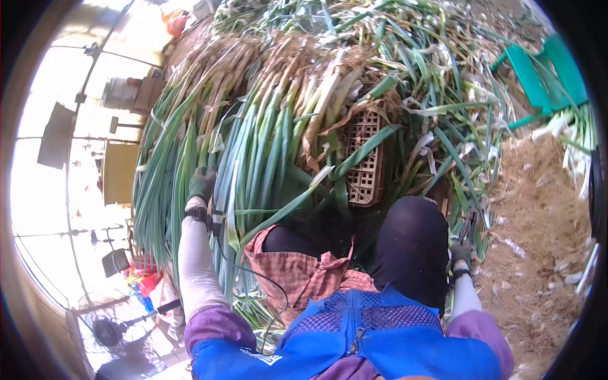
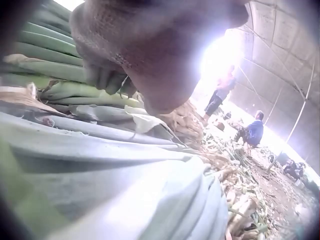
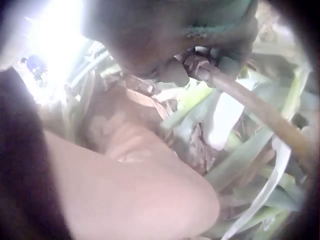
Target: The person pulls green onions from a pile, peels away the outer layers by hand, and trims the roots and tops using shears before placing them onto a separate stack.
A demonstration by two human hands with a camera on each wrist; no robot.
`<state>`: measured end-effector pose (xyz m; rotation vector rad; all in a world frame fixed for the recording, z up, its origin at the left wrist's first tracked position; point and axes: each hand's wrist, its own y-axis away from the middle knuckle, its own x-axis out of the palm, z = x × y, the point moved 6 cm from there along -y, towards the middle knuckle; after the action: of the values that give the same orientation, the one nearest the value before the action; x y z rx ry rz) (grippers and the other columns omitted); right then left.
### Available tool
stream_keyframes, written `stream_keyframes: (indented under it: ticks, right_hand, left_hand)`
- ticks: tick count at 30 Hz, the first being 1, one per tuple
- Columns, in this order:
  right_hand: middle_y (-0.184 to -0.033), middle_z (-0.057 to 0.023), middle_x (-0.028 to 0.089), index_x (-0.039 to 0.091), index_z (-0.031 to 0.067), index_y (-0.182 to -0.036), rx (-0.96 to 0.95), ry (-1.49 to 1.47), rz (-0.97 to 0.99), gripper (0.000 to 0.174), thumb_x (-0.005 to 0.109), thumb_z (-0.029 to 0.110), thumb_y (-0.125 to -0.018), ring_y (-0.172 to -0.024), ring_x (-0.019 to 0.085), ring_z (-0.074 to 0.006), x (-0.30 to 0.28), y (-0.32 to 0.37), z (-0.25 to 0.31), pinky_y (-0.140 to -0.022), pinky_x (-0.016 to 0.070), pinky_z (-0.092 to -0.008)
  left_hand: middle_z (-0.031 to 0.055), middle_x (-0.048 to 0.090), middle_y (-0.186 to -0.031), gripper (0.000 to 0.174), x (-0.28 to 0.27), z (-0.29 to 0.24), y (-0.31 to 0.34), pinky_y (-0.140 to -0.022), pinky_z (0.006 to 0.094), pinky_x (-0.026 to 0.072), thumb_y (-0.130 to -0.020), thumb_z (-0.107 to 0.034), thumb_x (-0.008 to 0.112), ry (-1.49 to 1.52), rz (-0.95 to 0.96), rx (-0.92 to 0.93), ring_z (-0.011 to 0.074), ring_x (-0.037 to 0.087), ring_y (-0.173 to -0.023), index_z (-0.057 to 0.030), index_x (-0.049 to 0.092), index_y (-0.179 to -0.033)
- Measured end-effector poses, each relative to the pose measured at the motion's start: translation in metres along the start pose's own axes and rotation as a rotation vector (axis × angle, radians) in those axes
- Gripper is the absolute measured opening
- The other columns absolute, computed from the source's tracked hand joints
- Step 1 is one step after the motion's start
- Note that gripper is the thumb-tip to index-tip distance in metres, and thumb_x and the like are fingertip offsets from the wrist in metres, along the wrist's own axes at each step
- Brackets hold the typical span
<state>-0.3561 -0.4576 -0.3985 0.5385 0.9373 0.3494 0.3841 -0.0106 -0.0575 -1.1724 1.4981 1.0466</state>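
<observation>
In the head view my gloved left hand (image 1: pixel 201 183) is among the green stalks of a large heap of long green onions (image 1: pixel 269 136). The left wrist view shows its fingers (image 2: pixel 107 82) curled down onto a green onion stalk. My gloved right hand (image 1: pixel 461 252) is low beside my right knee, over onion leaves. It grips an air gun, mostly hidden by the hand; a hose (image 3: pixel 260 107) with a metal fitting (image 3: pixel 200 67) runs out from under the fingers in the right wrist view.
A tan plastic crate (image 1: pixel 365 158) stands among the onions ahead of my knees. At the right are a green plastic stool (image 1: pixel 551 79) and brown ground (image 1: pixel 532 209) strewn with scraps. A fan (image 1: pixel 109 331) stands at the left. Another person (image 2: pixel 254 131) sits in the distance.
</observation>
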Motion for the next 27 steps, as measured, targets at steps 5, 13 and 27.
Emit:
stream_keyframes:
  ticks: [5,13,27]
  right_hand:
    - [-0.078,0.0000,0.053,0.058,0.0080,-0.101,-0.253,-0.417,0.098,0.021,0.057,0.020,-0.085,-0.064,0.050,-0.0114,-0.070,0.028,0.044,-0.051,0.0411,-0.0300]
    - [-0.073,0.0000,0.054,0.056,0.0050,-0.105,-0.168,-0.920,0.419,0.017,0.054,0.011,-0.089,-0.052,0.046,-0.0054,-0.131,0.193,0.271,-0.046,0.0409,-0.0201]
    - [-0.078,0.0007,0.055,0.056,0.0094,-0.103,0.044,-0.918,0.840,0.017,0.061,0.023,-0.095,-0.061,0.049,-0.0084,0.053,0.233,0.385,-0.054,0.0414,-0.0216]
  left_hand:
    - [0.0248,0.066,-0.116,0.055,0.056,0.050,-0.039,-0.096,0.0402,0.0466,-0.092,-0.046,0.056,0.036,0.146,0.009,0.0390,0.061,-0.113,-0.0006,0.061,-0.124]
    - [0.0254,0.054,-0.136,0.075,0.032,-0.017,-0.050,-0.108,0.0398,0.0393,-0.084,-0.053,0.062,-0.059,0.173,0.125,0.0372,0.051,-0.127,-0.0016,0.050,-0.137]
    - [0.0311,0.060,-0.123,0.098,0.086,-0.058,-0.140,-0.102,0.0412,0.0416,-0.075,-0.077,0.052,-0.093,0.388,0.210,0.0405,0.057,-0.119,0.0084,0.060,-0.122]
